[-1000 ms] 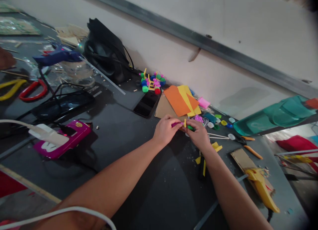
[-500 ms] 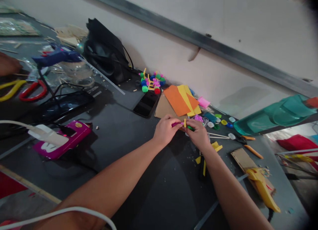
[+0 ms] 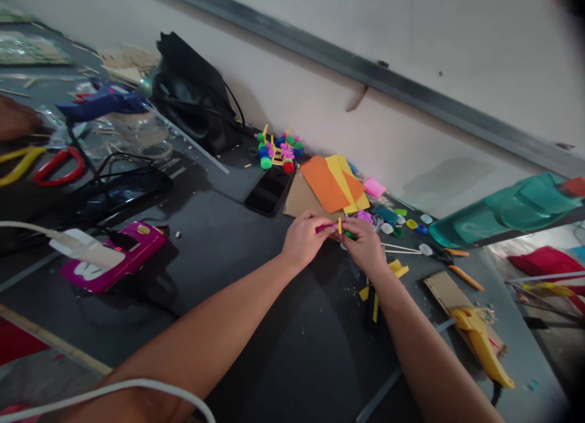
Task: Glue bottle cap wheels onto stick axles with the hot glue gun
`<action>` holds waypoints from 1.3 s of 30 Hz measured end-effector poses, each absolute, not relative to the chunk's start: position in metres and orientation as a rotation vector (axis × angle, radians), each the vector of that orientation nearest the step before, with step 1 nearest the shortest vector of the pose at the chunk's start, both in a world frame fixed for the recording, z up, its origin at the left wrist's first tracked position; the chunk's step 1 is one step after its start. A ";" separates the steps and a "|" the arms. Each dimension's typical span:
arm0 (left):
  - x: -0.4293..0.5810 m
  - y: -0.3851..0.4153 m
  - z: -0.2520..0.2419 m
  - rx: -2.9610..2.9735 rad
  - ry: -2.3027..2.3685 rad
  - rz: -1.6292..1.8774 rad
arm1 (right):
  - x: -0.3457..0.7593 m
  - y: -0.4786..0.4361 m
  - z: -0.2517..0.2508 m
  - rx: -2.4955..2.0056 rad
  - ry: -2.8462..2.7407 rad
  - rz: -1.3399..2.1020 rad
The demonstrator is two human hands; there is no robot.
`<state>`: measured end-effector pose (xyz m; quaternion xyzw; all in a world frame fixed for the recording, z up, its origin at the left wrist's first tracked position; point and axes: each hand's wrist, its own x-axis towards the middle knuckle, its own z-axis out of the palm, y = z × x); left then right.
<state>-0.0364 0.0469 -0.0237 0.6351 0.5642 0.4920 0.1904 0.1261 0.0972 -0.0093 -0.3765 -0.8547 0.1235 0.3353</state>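
Near the table's middle, my left hand (image 3: pixel 304 240) is closed on a magenta cap (image 3: pixel 323 228) at one end of a small assembly. My right hand (image 3: pixel 365 245) grips the other end, where a green cap (image 3: pixel 350 234) shows between its fingers. An upright yellow piece (image 3: pixel 339 225) stands between the two hands. Just behind them lie orange paper (image 3: pixel 324 184), yellow paper (image 3: pixel 350 182) and brown cardboard (image 3: pixel 301 196). Small colourful wheeled models (image 3: pixel 278 150) sit by the wall, beside a black phone (image 3: pixel 269 191).
A teal bottle (image 3: pixel 503 209) lies at the right, with loose caps (image 3: pixel 412 224), pliers (image 3: pixel 464 277) and a yellow glue gun (image 3: pixel 478 344) nearby. At left are a magenta power adapter (image 3: pixel 114 258), red-handled scissors (image 3: pixel 59 167), a blue glue gun (image 3: pixel 100 103) and another person's hand (image 3: pixel 16 118).
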 end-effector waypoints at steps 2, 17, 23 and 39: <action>-0.036 0.047 -0.023 1.781 1.588 1.375 | 0.126 0.098 -0.010 -0.979 -2.237 0.313; -0.036 0.039 -0.019 1.766 1.757 1.410 | 0.128 0.097 -0.011 -0.936 -2.238 0.255; -0.029 0.028 -0.014 1.884 1.842 1.314 | 0.129 0.097 -0.011 -0.932 -2.231 0.225; -0.027 0.028 -0.014 2.081 1.783 1.243 | 0.129 0.096 -0.009 -0.987 -2.245 0.269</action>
